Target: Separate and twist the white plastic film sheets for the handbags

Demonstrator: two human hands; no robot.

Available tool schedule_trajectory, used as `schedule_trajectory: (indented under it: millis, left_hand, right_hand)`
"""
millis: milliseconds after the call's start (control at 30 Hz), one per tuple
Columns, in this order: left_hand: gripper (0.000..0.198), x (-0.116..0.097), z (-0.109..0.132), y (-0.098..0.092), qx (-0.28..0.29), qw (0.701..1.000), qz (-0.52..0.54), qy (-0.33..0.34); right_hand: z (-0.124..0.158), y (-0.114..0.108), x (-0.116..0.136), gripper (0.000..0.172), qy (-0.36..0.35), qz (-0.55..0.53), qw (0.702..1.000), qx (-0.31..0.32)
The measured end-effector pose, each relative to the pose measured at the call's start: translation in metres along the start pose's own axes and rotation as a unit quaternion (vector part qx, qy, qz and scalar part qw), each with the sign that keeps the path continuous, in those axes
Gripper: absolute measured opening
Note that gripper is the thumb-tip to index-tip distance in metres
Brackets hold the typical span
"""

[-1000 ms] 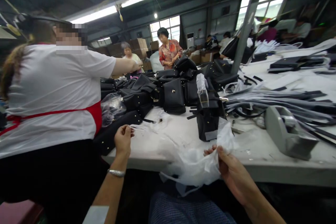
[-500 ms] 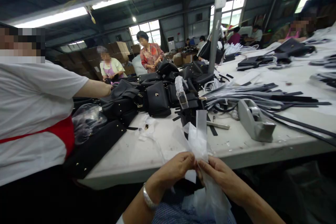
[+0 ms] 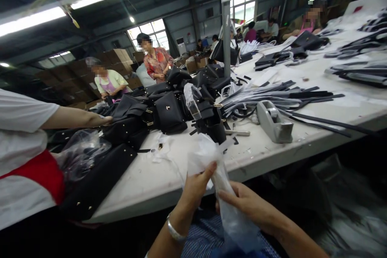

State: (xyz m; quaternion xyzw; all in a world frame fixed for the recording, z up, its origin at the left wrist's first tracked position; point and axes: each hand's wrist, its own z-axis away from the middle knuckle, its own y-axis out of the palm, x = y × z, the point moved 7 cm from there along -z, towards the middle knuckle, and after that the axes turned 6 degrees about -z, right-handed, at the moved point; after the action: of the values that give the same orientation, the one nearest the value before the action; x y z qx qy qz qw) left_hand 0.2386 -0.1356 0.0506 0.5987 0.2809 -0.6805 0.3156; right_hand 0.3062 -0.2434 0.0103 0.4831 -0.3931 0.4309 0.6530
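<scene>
A translucent white plastic wrap [image 3: 225, 185], long and crumpled, stretches from above the table's front edge down over my lap. My left hand [image 3: 198, 183], with a silver bangle on the wrist, is closed on its upper part, thumb pointing up. Lower down, my right hand [image 3: 238, 201] grips the same wrap between thumb and fingers. Whether anything lies inside the wrap I cannot tell. Just beyond my hands stands a black bag [image 3: 213, 129], partly hidden by the wrap's top.
Black handbags [image 3: 171, 113] are heaped across the white table [image 3: 157, 187]. To the right are a grey tape dispenser [image 3: 273, 123] and a bundle of black and white straps [image 3: 266, 98]. A co-worker's arm [image 3: 75, 117] reaches in from the left; other people stand behind.
My left hand has shifted up and left along the plastic wrap, away from my right hand. The wrap's top now bunches to the left. The view has turned right.
</scene>
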Motion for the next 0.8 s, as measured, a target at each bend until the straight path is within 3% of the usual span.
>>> schedule_trajectory:
  millis: [67, 133, 200, 267, 367, 433, 500, 567, 700, 800]
  left_hand:
    - [0.038, -0.002, 0.004, -0.003, -0.04, 0.999, 0.011, 0.027]
    - [0.038, 0.006, 0.006, -0.005, -0.07, 0.995, 0.062, 0.016]
    - [0.04, 0.022, 0.008, -0.007, -0.081, 0.987, 0.133, -0.03]
    - [0.047, 0.033, 0.011, -0.005, -0.042, 0.98, 0.185, -0.063]
    - [0.057, 0.034, 0.017, -0.001, 0.074, 0.978, 0.189, -0.053]
    - [0.055, 0.033, 0.022, -0.001, 0.114, 0.981, 0.149, -0.039]
    - [0.044, 0.034, 0.023, -0.005, 0.093, 0.989, 0.107, -0.033]
    - [0.037, 0.037, 0.02, -0.013, 0.025, 0.994, 0.098, -0.039]
    - [0.033, 0.047, 0.015, -0.027, -0.115, 0.975, 0.176, -0.068]
    - [0.029, 0.05, 0.013, -0.031, -0.133, 0.96, 0.235, -0.075]
  right_hand:
    - [-0.004, -0.009, 0.008, 0.034, -0.078, 0.166, 0.979, -0.089]
    - [-0.004, -0.013, 0.02, 0.025, -0.15, 0.326, 0.917, -0.174]
    - [-0.006, -0.011, 0.023, 0.025, -0.175, 0.378, 0.888, -0.193]
    - [-0.009, -0.005, 0.017, 0.028, -0.158, 0.321, 0.924, -0.138]
    - [-0.01, 0.008, -0.003, 0.04, -0.046, 0.11, 0.993, -0.026]
    - [-0.007, 0.017, -0.016, 0.047, 0.029, -0.023, 0.999, 0.013]
    - [-0.004, 0.023, -0.024, 0.048, 0.061, -0.098, 0.993, 0.019]
    - [-0.005, 0.026, -0.031, 0.043, 0.051, -0.107, 0.993, 0.021]
    - [-0.009, 0.028, -0.046, 0.031, -0.024, 0.025, 0.999, 0.036]
    - [-0.01, 0.02, -0.058, 0.025, -0.063, 0.124, 0.99, 0.017]
